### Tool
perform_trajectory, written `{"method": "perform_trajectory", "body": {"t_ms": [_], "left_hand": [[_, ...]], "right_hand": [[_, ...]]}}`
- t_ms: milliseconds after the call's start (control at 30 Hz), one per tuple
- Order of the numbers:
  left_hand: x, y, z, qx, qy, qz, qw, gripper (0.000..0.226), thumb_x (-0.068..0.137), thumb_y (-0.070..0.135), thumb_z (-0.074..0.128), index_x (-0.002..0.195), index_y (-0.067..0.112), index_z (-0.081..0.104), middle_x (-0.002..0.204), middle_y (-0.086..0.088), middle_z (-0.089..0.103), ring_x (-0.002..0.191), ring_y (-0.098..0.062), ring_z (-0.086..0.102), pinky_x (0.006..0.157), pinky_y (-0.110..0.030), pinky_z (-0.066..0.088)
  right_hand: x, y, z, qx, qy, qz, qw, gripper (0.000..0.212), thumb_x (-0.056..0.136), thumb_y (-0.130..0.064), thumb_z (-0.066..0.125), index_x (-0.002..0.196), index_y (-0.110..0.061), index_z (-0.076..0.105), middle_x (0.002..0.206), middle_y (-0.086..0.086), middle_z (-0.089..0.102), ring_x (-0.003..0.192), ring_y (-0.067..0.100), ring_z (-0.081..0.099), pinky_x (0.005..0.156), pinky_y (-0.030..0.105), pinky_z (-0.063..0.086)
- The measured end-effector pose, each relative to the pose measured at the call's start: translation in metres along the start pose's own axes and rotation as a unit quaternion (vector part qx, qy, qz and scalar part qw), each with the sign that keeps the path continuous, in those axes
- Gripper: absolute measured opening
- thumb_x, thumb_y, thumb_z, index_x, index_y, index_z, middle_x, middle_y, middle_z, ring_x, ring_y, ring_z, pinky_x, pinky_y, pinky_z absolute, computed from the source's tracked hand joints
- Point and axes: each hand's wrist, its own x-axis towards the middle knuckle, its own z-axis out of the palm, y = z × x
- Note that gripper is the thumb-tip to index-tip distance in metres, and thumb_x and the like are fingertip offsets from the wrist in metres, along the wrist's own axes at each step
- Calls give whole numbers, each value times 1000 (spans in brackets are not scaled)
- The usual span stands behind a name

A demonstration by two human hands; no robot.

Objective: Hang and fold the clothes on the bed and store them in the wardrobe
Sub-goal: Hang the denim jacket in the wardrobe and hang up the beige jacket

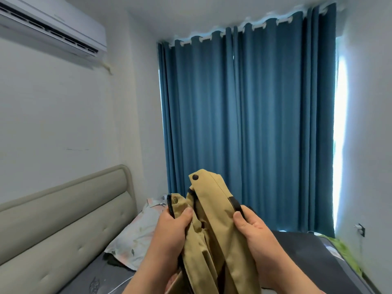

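L hand (171,228) clamps tan jacket (214,211) at zipper (171,205), R hand (254,228) at black tab (234,203); AC logo (59,17) too blurry.

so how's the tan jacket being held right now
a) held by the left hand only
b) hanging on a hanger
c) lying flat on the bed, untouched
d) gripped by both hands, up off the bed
d: the left hand and the right hand each grip one side of the tan jacket, held up in front of the blue curtain.
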Motion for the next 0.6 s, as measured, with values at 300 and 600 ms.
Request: {"method": "perform_trajectory", "body": {"t_ms": [300,600], "left_hand": [[3,32,9,-111,42,87,989,21,99,17,51,93,25,69,97,-13,73,89,-31,72,75,-45,57],[-2,17,19,-177,62,13,982,31,105,27,35,114,12,61,105,-20,71,99,-37,68,94,-58,50]], "right_hand": [[4,3,2,-2,-91,10,996,33,88,-22,58,120,-21,68,122,3,69,114,19,64,99,34,51],[-4,16,-6,-19,-228,28,973,35,81,-19,62,111,-32,74,121,-9,69,116,5,61,94,19,49]]}}
